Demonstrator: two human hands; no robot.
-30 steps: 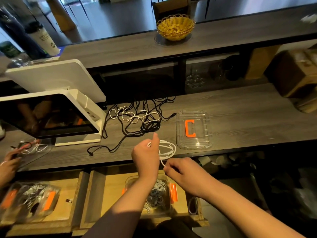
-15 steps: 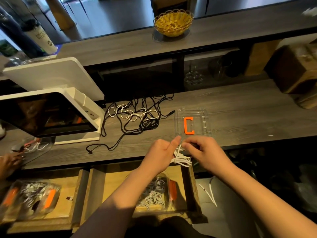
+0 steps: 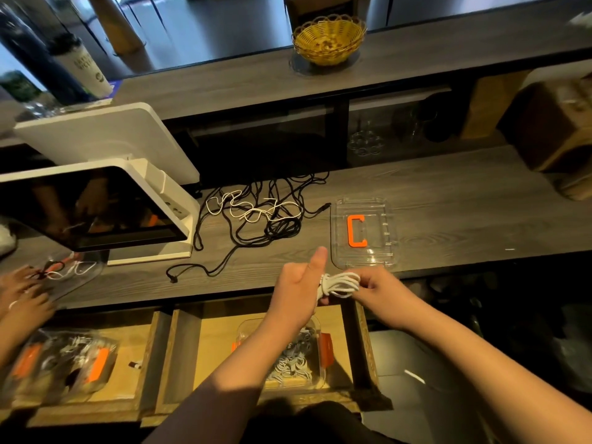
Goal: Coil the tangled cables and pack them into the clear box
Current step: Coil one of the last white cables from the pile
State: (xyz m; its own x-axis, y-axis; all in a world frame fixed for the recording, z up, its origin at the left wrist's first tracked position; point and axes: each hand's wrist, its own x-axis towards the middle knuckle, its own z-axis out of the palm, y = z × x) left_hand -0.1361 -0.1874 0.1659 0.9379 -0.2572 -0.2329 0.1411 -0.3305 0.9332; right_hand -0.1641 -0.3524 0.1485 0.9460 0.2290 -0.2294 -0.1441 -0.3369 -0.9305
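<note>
1. Coiling step, nearly done: the left hand [image 3: 296, 288] and right hand [image 3: 379, 291] both grip a white cable bundle [image 3: 338, 285], thumb raised, just nearer the person than the clear lid [image 3: 363, 233] on the surface [image 3: 448, 216].
2. Next, I judge: lower it into the clear box [image 3: 290, 357] in the drawer below the lid; the tangled cables [image 3: 269, 216] wait beside the lid.

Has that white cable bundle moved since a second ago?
Yes. The white cable bundle shifted right along the counter edge, now just below the clear lid.
</note>
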